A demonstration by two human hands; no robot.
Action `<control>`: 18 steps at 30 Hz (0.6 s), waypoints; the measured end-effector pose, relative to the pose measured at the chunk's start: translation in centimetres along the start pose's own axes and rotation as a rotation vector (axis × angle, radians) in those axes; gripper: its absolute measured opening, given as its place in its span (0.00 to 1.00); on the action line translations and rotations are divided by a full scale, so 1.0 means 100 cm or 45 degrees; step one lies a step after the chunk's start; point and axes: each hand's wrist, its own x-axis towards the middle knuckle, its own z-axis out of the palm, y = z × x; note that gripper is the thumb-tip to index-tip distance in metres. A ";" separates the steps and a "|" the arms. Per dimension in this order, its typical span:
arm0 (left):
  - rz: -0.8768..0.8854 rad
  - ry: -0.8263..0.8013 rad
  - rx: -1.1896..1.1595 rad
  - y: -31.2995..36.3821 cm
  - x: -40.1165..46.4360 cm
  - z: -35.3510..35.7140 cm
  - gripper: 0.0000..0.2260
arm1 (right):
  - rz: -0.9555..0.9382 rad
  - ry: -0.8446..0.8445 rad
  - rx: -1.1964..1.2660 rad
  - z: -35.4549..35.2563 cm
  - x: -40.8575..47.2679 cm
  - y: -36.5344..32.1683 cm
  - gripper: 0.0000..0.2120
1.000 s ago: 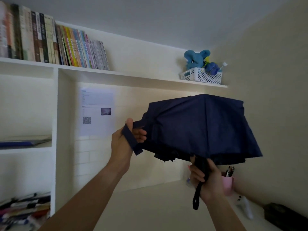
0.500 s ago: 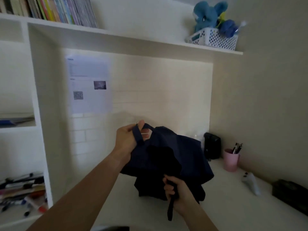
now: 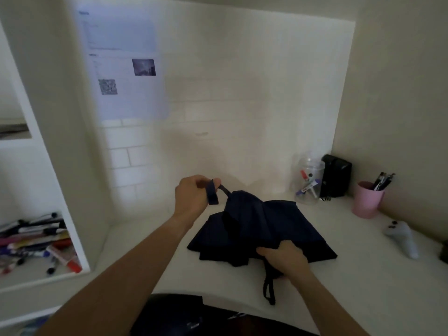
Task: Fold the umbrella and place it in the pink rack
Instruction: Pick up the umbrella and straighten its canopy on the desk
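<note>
Navy fabric lies bunched over the white bench [image 3: 363, 287] — the umbrella [image 3: 261, 229], collapsed but with its canopy loose and spread in floppy folds, near the middle of the surface. The left hand [image 3: 194, 195] is raised just above the umbrella's far end, fingers curled and pinching the closing strap [image 3: 213, 194], which loops up from the canopy top. The right hand [image 3: 283, 258] is at the near edge of the fabric, fingers wrapped around the handle, which is mostly hidden under the palm; the wrist loop [image 3: 269, 289] dangles below it toward the bench edge. Well apart to the right, near the wall, stands a pink cup [image 3: 367, 202] with dark pens sticking out of it. Left of it, in the back corner, a black box-like object [image 3: 337, 177] stands upright, touching or just beside a clear jar [image 3: 308, 178] holding markers. A small white object [image 3: 402, 238] with dark spots lies on the bench in front of the pink cup. A printed sheet [image 3: 126, 66] with a square code and a small photo hangs on the tiled back wall. On the left, a low shelf compartment [image 3: 60, 275] holds a jumble of markers and pens — red, black and blue among them.
</note>
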 end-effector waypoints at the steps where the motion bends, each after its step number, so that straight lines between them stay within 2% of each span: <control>1: 0.024 -0.025 0.013 0.001 0.000 0.003 0.12 | -0.080 0.083 -0.316 -0.010 -0.005 -0.008 0.18; 2: 0.045 -0.051 0.021 0.001 0.000 0.006 0.12 | -0.173 0.157 -0.509 -0.019 -0.008 -0.019 0.19; 3: 0.074 -0.070 0.048 0.003 0.000 0.010 0.12 | -0.293 0.214 -0.552 -0.025 -0.009 -0.032 0.19; 5: 0.146 -0.102 0.113 0.008 -0.002 0.021 0.12 | -0.558 0.234 -0.379 -0.026 -0.006 -0.061 0.19; 7: 0.230 -0.165 0.116 0.014 -0.003 0.031 0.08 | -0.781 0.239 -0.192 -0.018 0.000 -0.087 0.26; 8: 0.275 -0.208 0.127 0.017 -0.005 0.034 0.06 | -0.861 0.267 -0.140 -0.016 0.005 -0.098 0.23; 10: 0.341 -0.294 0.125 0.020 -0.011 0.036 0.04 | -0.907 0.349 -0.129 -0.018 0.016 -0.111 0.11; 11: 0.365 -0.276 0.122 0.018 -0.015 0.037 0.06 | -0.901 0.391 -0.141 -0.023 0.021 -0.112 0.09; 14: 0.314 0.014 0.310 0.000 -0.043 0.039 0.13 | -0.853 0.491 -0.069 -0.048 0.034 -0.107 0.15; 15: 0.239 -0.037 0.441 -0.010 -0.055 0.044 0.16 | -0.845 0.503 -0.027 -0.058 0.037 -0.106 0.15; 18: 0.001 -0.523 0.901 -0.043 -0.095 0.073 0.33 | -0.787 0.431 0.207 -0.079 0.044 -0.105 0.14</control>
